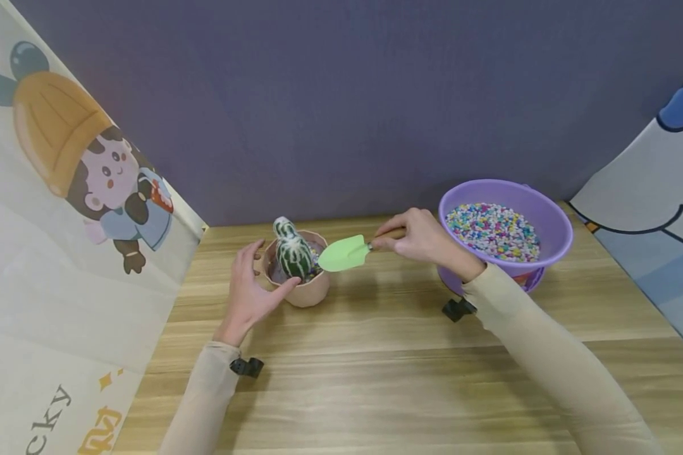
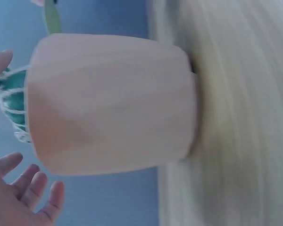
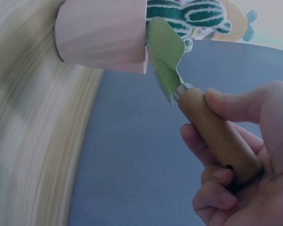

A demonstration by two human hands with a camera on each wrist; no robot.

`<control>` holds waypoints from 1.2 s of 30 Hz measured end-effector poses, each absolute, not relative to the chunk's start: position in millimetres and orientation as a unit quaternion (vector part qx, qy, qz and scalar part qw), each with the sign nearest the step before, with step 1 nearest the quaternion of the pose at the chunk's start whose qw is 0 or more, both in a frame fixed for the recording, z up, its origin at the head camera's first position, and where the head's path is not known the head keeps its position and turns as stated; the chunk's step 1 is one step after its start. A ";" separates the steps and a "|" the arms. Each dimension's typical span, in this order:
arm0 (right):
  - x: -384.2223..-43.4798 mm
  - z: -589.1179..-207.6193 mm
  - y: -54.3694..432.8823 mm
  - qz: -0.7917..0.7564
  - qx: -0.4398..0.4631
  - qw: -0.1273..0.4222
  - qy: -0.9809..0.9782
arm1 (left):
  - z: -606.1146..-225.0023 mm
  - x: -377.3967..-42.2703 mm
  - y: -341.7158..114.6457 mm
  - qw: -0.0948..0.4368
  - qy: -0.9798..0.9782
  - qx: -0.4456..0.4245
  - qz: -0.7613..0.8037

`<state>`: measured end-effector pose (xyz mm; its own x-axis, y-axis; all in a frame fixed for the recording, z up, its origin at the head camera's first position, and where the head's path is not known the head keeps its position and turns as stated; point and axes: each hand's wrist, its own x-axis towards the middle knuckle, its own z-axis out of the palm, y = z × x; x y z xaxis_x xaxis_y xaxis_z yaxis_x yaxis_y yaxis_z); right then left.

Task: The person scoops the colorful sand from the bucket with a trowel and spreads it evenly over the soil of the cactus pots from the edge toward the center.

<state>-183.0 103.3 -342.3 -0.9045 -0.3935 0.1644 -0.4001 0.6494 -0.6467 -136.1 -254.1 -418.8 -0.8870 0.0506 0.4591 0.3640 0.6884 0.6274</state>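
A green cactus with white stripes (image 1: 294, 256) stands in a pale pink pot (image 1: 309, 294) with a faceted wall, some coloured pebbles showing beside its base. Around the pot's left side my left hand (image 1: 249, 297) is spread, thumb toward the front of the cactus and fingers behind; in the left wrist view the fingers stand apart from the pot. My right hand (image 1: 420, 237) grips the wooden handle of a small trowel (image 3: 216, 132). Its light green blade (image 1: 344, 254) is at the pot's right rim, beside the cactus. Whether it touches the rim I cannot tell.
A purple basin (image 1: 559, 237) holding multicoloured pebbles (image 1: 492, 232) is at the right, behind my right forearm, with another purple container (image 1: 449, 278) beneath it. The wooden table (image 1: 341, 379) meets a dark blue-grey wall panel (image 1: 341, 126). Printed cloths flank both sides.
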 end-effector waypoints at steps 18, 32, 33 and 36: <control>-170.5 -342.1 128.3 0.431 0.179 0.011 -0.884 | -389.2 -118.1 -225.1 0.413 -0.752 -0.205 -0.471; -162.9 -337.9 147.9 0.426 0.179 0.025 -0.887 | -375.7 -99.5 -185.9 0.395 -0.745 -0.346 -0.411; -162.7 -337.5 148.6 0.426 0.179 0.025 -0.887 | -375.4 -98.7 -183.9 0.391 -0.748 -0.346 -0.410; -161.7 -335.8 150.1 0.426 0.174 0.023 -0.888 | -376.1 -97.6 -178.9 0.380 -0.751 -0.351 -0.410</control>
<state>-161.7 150.1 -335.8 -0.9386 -0.2884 0.1894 -0.3283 0.5774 -0.7475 -97.6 -178.9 -376.1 -0.4654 0.2160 0.8583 0.8389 0.4167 0.3501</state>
